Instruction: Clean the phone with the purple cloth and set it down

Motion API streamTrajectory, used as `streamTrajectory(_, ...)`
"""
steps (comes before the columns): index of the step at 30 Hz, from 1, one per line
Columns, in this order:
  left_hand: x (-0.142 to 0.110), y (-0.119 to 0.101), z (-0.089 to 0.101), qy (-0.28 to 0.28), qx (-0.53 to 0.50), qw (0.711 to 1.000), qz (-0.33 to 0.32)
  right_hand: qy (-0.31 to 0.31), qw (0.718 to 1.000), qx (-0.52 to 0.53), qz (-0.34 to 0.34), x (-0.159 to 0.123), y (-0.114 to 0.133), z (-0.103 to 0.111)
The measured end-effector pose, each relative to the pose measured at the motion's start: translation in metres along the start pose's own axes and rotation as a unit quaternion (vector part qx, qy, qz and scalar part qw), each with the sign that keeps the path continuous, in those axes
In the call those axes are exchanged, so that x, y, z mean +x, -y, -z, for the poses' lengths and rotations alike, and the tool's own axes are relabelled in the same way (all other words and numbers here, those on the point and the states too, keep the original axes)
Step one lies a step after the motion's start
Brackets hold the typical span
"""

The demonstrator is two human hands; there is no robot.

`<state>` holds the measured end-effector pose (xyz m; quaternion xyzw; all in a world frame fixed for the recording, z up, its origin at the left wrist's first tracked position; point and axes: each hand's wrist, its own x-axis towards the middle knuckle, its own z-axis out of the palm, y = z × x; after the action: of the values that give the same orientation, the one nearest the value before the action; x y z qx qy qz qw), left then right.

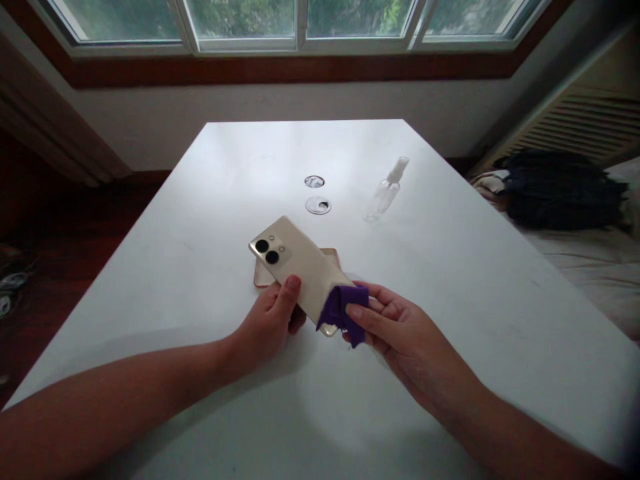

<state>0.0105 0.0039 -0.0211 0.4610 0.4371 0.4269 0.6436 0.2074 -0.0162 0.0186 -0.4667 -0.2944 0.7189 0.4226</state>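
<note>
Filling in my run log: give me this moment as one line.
left hand: holds phone, back up | right hand: presses purple cloth on phone's near end | behind: phone case, spray bottle

Layout: your table [200, 267], phone at centre front.

Your left hand [267, 323] holds the phone [300, 267] above the table, the case [333, 257] lying just behind and under it. Your right hand [400, 337] presses the cloth [345, 313] to the phone's near end. Two cable holes [317, 193] sit behind; the spray bottle [385, 193] stands right of them.
</note>
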Motion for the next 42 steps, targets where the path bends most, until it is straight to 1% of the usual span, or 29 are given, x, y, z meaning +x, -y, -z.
streamTrajectory(3, 0.001, -0.002, -0.001, 0.023, 0.008, 0.999, -0.025, 0.015, 0.999, -0.004, -0.032, -0.001, 0.000, 0.000)
streamTrajectory(5, 0.001, -0.006, -0.002, 0.039, 0.017, 0.999, -0.026, 0.018, 0.998, -0.021, -0.048, -0.002, -0.001, 0.000)
streamTrajectory(10, 0.000, -0.012, -0.003, 0.066, 0.098, 0.993, -0.030, 0.003, 0.997, -0.071, -0.026, -0.003, -0.002, 0.000)
streamTrajectory(13, -0.002, -0.012, -0.001, 0.076, 0.115, 0.990, -0.027, 0.004, 0.995, -0.097, -0.016, -0.002, -0.002, -0.001)
streamTrajectory(16, -0.002, -0.010, 0.001, 0.092, 0.102, 0.990, -0.013, 0.026, 0.995, -0.090, -0.015, -0.003, 0.000, -0.002)
streamTrajectory(20, -0.001, -0.009, -0.002, 0.120, 0.069, 0.990, -0.005, 0.059, 0.995, -0.066, -0.047, -0.005, 0.003, 0.001)
streamTrajectory(23, -0.001, -0.008, -0.003, 0.132, 0.072, 0.989, -0.014, 0.080, 0.994, -0.045, -0.057, -0.006, 0.002, 0.002)
streamTrajectory(27, -0.004, -0.005, 0.001, 0.129, 0.046, 0.989, -0.057, 0.059, 0.997, -0.025, -0.033, -0.005, 0.001, -0.001)
streamTrajectory(29, -0.005, -0.005, 0.005, 0.132, 0.037, 0.989, -0.064, 0.045, 0.999, -0.013, -0.018, -0.005, 0.001, -0.003)
streamTrajectory(32, -0.005, -0.009, 0.008, 0.164, 0.094, 0.980, -0.055, 0.038, 0.999, -0.003, 0.003, -0.003, -0.001, -0.005)
streamTrajectory(34, -0.006, -0.014, 0.008, 0.197, 0.153, 0.968, -0.040, 0.038, 0.999, -0.002, 0.015, -0.001, -0.004, -0.007)
streamTrajectory(36, -0.007, -0.020, 0.007, 0.222, 0.189, 0.956, -0.021, 0.035, 0.999, 0.001, 0.022, 0.000, -0.008, -0.008)
streamTrajectory(39, -0.010, -0.026, 0.006, 0.236, 0.234, 0.943, 0.007, 0.017, 0.999, 0.006, 0.030, -0.001, -0.013, -0.011)
streamTrajectory(42, -0.013, -0.025, 0.007, 0.231, 0.264, 0.936, 0.027, 0.011, 0.999, -0.013, 0.042, -0.001, -0.016, -0.012)
